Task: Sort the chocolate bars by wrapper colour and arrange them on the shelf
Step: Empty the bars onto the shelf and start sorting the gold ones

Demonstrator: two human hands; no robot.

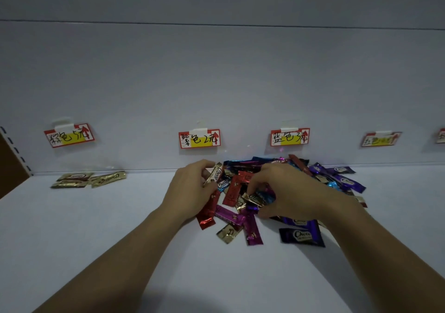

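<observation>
Left hand (192,185) grips a slim gold foil-wrapped chocolate bar (213,174); right hand (286,192) pinches a second gold bar (250,198), half buried in the pile. Lift it carelessly and the slick purple wrappers (251,210) just beneath that pinch could ride along.

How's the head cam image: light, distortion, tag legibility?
Head view: dim, bluish light; the back panel's seam runs slightly tilted and bowed; left three tags readable, fourth tag small and blurry; foil in the pile glints; soft shadow on the shelf at the bottom.

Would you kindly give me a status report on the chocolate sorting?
Left hand grips a gold bar. Right hand pinches a second gold bar in the mixed pile. Sorted gold bars lie left; nothing blocking.
</observation>
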